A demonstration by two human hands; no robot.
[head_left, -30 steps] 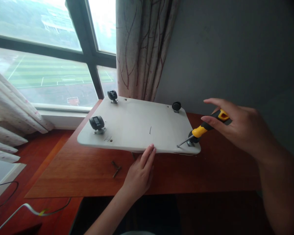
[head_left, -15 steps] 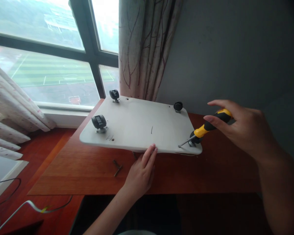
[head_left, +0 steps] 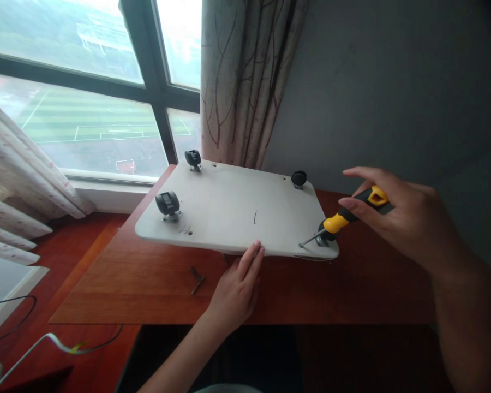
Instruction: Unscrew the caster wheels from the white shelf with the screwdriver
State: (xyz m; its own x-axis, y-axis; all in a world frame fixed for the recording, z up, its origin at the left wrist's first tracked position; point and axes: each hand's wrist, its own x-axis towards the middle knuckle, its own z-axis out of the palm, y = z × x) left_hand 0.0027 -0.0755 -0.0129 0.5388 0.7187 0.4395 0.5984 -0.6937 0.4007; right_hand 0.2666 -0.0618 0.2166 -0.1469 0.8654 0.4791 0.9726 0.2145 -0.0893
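Note:
A white board (head_left: 225, 202) with rounded corners lies on the wooden table, black casters standing near its corners. Two of them, the front left caster (head_left: 168, 204) and the back right caster (head_left: 298, 179), show plainly. My right hand (head_left: 401, 218) holds a yellow and black screwdriver (head_left: 336, 222) by its handle, thumb and index finger spread along it. The screwdriver's tip meets a screw head near the board's front right corner, beside a caster partly hidden behind the tool. My left hand (head_left: 237, 286) rests its fingertips on the board's front edge, and its thumb is hidden.
Small brown metal bolts (head_left: 197, 283) lie on the reddish wooden table (head_left: 139, 284), left of my left hand. A window and a curtain (head_left: 239, 82) stand behind, with a grey wall at the right. Cables (head_left: 57, 344) run over the floor at the lower left.
The screwdriver's handle has turned a little in my right hand, so its yellow part faces differently. The whole view has shifted slightly. My left hand keeps its place on the board's edge.

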